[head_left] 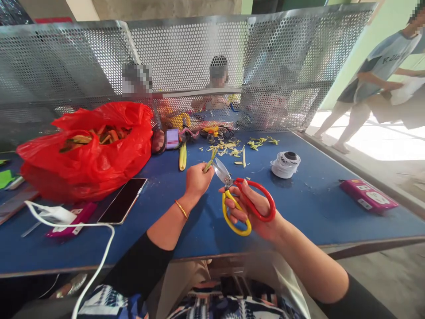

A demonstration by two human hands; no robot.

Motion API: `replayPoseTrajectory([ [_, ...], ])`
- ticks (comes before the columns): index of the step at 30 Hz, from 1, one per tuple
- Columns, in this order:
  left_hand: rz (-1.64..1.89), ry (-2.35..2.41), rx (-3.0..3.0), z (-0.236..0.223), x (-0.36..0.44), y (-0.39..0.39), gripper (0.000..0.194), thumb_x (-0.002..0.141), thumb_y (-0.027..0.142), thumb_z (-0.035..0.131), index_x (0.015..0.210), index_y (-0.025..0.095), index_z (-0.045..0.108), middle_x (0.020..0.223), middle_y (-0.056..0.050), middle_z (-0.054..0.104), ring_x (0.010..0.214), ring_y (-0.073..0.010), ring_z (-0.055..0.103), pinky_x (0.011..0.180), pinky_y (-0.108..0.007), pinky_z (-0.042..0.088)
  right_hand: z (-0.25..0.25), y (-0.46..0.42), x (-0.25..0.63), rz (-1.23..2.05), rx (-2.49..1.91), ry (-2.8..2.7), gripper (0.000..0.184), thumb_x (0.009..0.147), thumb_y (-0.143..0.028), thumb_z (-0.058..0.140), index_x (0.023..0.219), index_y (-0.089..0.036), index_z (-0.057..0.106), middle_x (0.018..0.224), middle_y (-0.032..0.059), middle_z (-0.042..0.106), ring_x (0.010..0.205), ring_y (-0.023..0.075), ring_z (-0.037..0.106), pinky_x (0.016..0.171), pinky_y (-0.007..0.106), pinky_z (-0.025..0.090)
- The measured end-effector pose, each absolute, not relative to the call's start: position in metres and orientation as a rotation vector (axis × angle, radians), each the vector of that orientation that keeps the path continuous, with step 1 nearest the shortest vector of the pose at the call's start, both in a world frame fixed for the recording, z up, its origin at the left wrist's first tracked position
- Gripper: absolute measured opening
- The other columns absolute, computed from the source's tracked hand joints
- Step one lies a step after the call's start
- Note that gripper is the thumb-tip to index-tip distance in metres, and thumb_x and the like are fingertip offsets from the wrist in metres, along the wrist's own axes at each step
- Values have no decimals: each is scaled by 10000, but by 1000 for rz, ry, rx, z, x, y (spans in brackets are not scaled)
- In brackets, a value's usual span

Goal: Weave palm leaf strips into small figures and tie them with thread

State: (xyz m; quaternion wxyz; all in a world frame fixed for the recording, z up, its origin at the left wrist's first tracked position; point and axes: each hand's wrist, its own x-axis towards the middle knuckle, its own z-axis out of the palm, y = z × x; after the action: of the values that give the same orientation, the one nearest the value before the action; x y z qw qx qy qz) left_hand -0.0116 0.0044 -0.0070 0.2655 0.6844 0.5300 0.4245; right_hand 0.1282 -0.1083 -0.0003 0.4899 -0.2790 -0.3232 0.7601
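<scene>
Closed around a thin green plant stalk (pixel 210 165), my left hand (pixel 196 180) is above the middle of the blue table. My right hand (pixel 254 201) grips a pair of scissors (pixel 228 180) with one red and one yellow handle. The blades are spread, their tips close to the stalk; whether they touch it I cannot tell. Beyond my hands lie pale green cut scraps (pixel 229 147) and a thicker yellow-green stalk piece (pixel 183 157). A spool of white thread (pixel 286 165) stands to the right of the scissors.
A red plastic bag (pixel 96 164) full of plant pieces sits at left, beside a dark phone (pixel 123 201) and a white cable (pixel 109 239). At right lies a magenta box (pixel 368 195). A perforated metal screen (pixel 186 48) borders the table's back; people are beyond it and at right.
</scene>
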Motion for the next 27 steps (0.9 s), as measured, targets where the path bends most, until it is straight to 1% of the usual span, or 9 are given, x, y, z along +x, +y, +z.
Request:
replayPoseTrajectory([
  [6,1123,1437,1830,-12,-11,7,318,790,244,551,495,193,443,449,75,307,510,-101,277,527,-265,206,1,-107,126,1810,-743,-752,479,748,-610,730,854,-150,645,613,-74,484,379,3,254,414,183,340],
  [12,1125,1429,1726,-10,-13,10,115,730,226,633,640,163,666,516,53,518,528,-112,419,555,-251,298,-2,-108,134,1621,-1032,-918,531,781,-690,617,897,-172,607,609,-77,441,385,31,277,409,209,304],
  [14,1149,1402,1639,-7,-14,10,102,702,229,664,629,158,675,508,50,524,519,-106,424,547,-246,308,-2,-105,142,1399,-1295,-1167,493,808,-658,586,939,-183,603,610,-60,475,419,73,371,438,232,323],
  [16,1164,1336,1485,-3,-14,9,108,676,235,690,611,157,655,468,66,471,475,-87,375,512,-237,291,-1,-101,151,1014,-1673,-1528,407,836,-539,602,1031,-182,610,644,-22,562,529,137,514,506,252,352],
  [20,1120,1192,1161,5,-15,7,150,625,233,729,625,160,598,405,117,313,392,-46,227,421,-213,175,4,-93,158,266,-2199,-2118,381,877,-301,575,1222,-139,557,859,106,717,800,254,681,617,288,383],
  [22,1099,1148,1074,8,-15,6,180,606,219,742,622,163,572,396,127,290,376,-32,198,404,-204,127,6,-90,159,155,-2221,-2277,316,877,-262,572,1163,-128,581,931,156,727,830,272,700,625,298,400],
  [24,1062,1102,1027,9,-16,6,193,597,203,749,621,159,562,395,130,288,369,-21,186,399,-196,103,7,-85,161,120,-2152,-2367,200,847,-267,621,1005,-146,643,945,181,721,796,274,700,612,306,406],
  [26,1027,1062,1004,10,-14,6,196,595,198,757,632,153,569,400,132,286,365,-15,182,400,-193,90,10,-74,164,141,-2015,-2374,99,792,-272,691,796,-175,667,886,162,714,734,253,680,594,305,399],
  [27,1021,1049,997,11,-13,7,200,597,199,762,638,152,572,404,133,286,364,-13,183,401,-193,86,12,-66,165,194,-1937,-2325,125,765,-278,719,707,-187,657,826,136,706,696,233,661,584,301,392],
])
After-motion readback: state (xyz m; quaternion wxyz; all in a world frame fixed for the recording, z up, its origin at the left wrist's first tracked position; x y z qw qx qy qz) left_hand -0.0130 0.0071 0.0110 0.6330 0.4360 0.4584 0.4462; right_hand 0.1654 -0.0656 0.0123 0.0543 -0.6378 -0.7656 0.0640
